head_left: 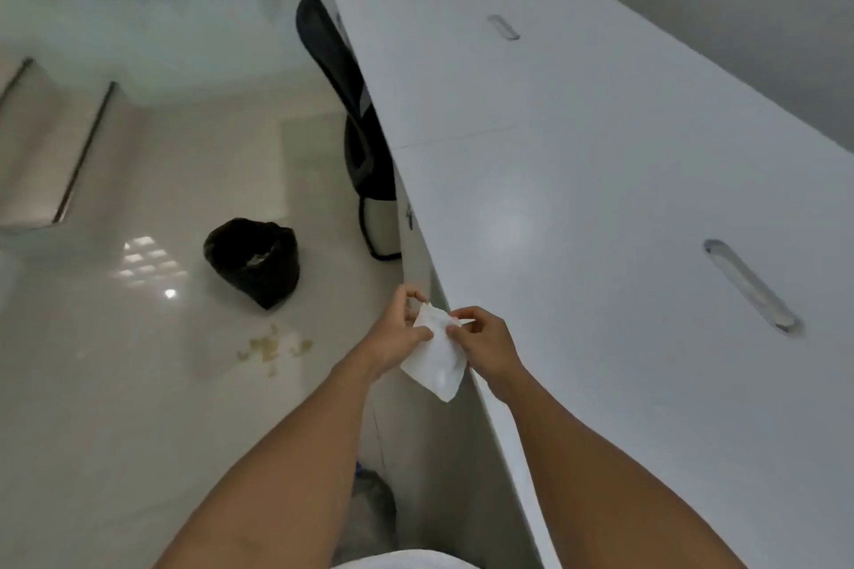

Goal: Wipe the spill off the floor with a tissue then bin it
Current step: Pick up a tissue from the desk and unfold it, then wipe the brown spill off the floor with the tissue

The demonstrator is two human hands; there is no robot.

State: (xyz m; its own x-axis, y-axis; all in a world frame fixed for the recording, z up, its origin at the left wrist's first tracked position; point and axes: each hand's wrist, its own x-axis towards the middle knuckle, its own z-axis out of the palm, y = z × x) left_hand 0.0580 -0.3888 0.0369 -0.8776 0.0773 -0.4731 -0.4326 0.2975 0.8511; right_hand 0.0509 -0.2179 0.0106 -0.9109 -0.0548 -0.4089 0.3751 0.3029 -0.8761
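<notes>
A white tissue (436, 358) hangs between my two hands, just left of the desk's edge. My left hand (397, 330) pinches its upper left corner. My right hand (483, 344) pinches its upper right side. A yellowish spill (272, 347) lies in small blotches on the pale tiled floor, to the left of my hands. Behind the spill stands a small bin with a black bag (254, 261), open at the top, with some scraps inside.
A long white desk (600, 180) with two cable slots fills the right side. A black office chair (356, 120) is pushed against its left edge beyond the bin. Steps (69, 143) with metal edging lie at the far left.
</notes>
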